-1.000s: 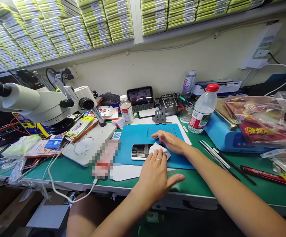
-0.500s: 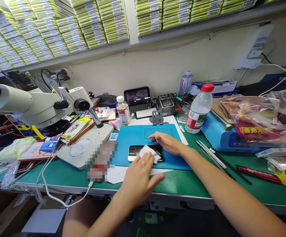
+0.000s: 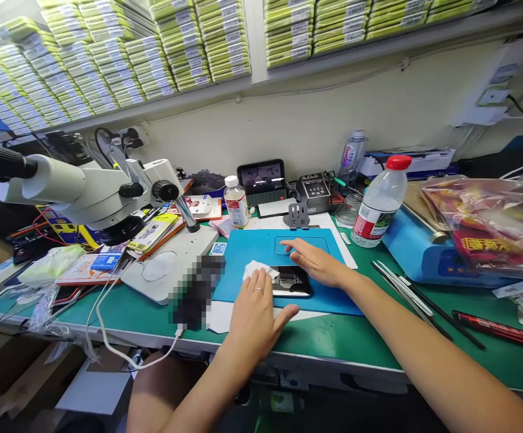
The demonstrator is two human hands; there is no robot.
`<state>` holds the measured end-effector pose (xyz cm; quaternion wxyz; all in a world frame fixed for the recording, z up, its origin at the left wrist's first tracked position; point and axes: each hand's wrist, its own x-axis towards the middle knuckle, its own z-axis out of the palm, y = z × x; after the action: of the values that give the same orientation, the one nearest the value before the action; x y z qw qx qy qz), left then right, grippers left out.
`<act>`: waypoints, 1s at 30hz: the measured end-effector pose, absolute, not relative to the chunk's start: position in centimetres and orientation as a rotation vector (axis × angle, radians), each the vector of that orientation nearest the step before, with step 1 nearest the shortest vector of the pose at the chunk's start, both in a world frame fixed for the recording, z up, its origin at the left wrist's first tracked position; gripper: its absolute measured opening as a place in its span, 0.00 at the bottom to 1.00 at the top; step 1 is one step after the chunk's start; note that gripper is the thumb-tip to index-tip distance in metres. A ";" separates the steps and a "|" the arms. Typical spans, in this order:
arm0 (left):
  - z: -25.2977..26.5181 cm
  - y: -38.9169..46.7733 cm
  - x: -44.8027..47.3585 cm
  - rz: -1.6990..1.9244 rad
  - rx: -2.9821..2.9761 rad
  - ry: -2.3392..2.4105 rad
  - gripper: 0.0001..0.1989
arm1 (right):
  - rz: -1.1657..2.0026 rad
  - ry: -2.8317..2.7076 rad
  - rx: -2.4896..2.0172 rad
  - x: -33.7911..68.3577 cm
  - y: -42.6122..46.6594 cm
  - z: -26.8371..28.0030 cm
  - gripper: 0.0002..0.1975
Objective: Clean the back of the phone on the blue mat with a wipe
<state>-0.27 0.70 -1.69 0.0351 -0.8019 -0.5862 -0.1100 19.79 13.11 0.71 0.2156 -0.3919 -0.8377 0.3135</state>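
Note:
A phone (image 3: 292,281) lies flat on a blue mat (image 3: 238,242), its dark glossy face up. My left hand (image 3: 253,310) presses a folded white tissue (image 3: 256,270) onto the phone's left end with its fingertips, thumb spread out to the right. The tissue and the fingers hide that end of the phone. My right hand (image 3: 312,264) is by the phone's upper right corner, fingers stretched to the left and nothing held. Whether it touches the phone I cannot tell. Beyond it, a phone-shaped outline (image 3: 301,243) shows on the mat.
A microscope (image 3: 85,192) stands at the left over its white base (image 3: 193,243). Behind the mat are a small bottle (image 3: 235,204) and a screen (image 3: 261,177). To the right are a red-capped bottle (image 3: 379,204), several thin tools (image 3: 408,294) and a blue machine (image 3: 417,252).
My left hand has slid the tissue leftward along the phone, baring more of its right part. My right hand stays by the right end. The whole view has shifted slightly.

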 end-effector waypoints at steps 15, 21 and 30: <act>0.9 3.0 6.1 -0.482 -2.821 -1.624 0.47 | 0.899 -2.317 -1.071 20.3 13.7 0.4 0.40; 0.1 0.3 5.0 -0.451 -2.826 -1.671 0.45 | 0.920 -2.291 -1.081 20.3 13.7 0.5 0.41; 0.3 2.5 5.8 -0.372 -2.743 -1.725 0.45 | 0.955 -2.271 -1.081 20.2 13.6 0.5 0.44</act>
<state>5.81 2.47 0.35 -0.0598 -0.8395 -0.5280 -0.1138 20.17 13.62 0.47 0.2237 -0.3915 -0.8228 0.3458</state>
